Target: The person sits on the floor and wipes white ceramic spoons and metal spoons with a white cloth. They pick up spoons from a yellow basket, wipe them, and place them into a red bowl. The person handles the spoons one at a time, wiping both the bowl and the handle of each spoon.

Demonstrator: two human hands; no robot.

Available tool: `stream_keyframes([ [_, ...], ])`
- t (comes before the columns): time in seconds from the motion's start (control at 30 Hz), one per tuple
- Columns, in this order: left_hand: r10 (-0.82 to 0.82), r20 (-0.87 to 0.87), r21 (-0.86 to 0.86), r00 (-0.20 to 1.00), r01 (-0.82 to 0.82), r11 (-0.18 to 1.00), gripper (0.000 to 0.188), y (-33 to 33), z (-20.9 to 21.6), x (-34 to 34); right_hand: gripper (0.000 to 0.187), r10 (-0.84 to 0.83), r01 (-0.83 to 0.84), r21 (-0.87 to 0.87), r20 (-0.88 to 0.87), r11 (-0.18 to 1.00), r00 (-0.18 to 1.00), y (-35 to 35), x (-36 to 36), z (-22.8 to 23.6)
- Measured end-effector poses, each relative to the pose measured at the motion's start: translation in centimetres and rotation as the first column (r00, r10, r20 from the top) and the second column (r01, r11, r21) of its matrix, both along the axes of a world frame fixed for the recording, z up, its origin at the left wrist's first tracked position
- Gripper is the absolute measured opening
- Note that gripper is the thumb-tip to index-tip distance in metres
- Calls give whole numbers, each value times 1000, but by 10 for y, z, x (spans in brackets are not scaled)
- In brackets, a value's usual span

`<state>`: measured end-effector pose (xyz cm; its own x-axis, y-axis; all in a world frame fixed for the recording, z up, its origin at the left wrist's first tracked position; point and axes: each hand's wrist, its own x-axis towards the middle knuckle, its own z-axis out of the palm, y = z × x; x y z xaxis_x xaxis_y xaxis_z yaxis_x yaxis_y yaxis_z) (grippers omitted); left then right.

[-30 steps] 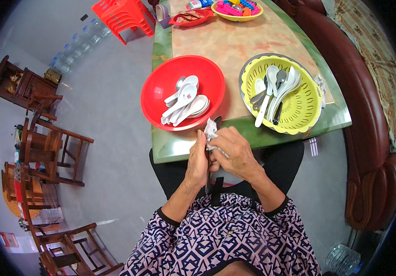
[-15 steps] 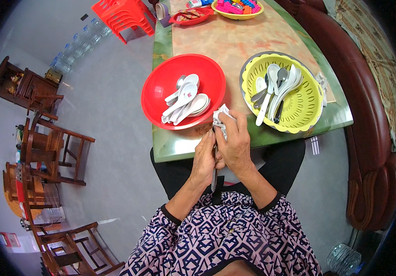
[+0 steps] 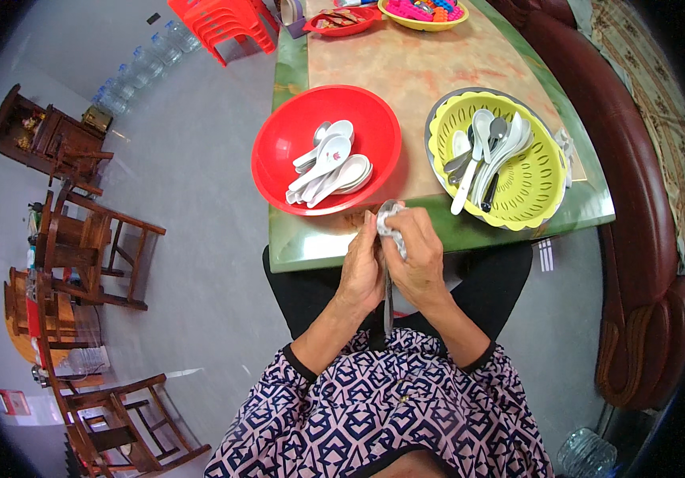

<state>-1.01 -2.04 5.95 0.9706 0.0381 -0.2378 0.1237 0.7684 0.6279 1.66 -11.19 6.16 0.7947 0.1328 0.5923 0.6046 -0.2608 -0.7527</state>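
Holds a slim metallic utensil at the near edge of the tabletop, clasped in the left hand and pinched through white cloth by the right hand, so may drop it through too loose a grip or sliding cloth.

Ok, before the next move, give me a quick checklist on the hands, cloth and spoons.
1. Right hand gripping the white cloth: ok.
2. Left hand on the metal utensil, lower end pointing lapward: ok.
3. Utensil's upper end dry: cannot tell, hidden by hands and cloth.
4. White spoons lying inside the red bowl: ok.
5. All handles within the yellow basket's rim: not ok, one white handle crosses it.
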Motion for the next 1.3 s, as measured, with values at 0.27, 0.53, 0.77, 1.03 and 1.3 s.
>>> stream_keyframes([
  [0.27,81,139,-30,987,-77,997,26,9,7,15,16,136,-122,86,-183,989,974,3,0,5],
  [0.53,63,220,281,973,-125,951,24,17,17,23,14,338,-277,208,-371,938,865,-23,-19,-3],
  [0.77,-74,398,457,914,-128,880,25,12,11,20,14,450,-284,366,-538,886,712,-17,-2,18],
  [1.03,21,235,674,972,-179,716,35,22,11,21,17,513,-369,369,-460,853,725,-11,4,12],
  [1.3,159,383,688,910,-396,608,39,24,21,29,18,473,-395,262,-515,881,715,-30,-21,20],
])
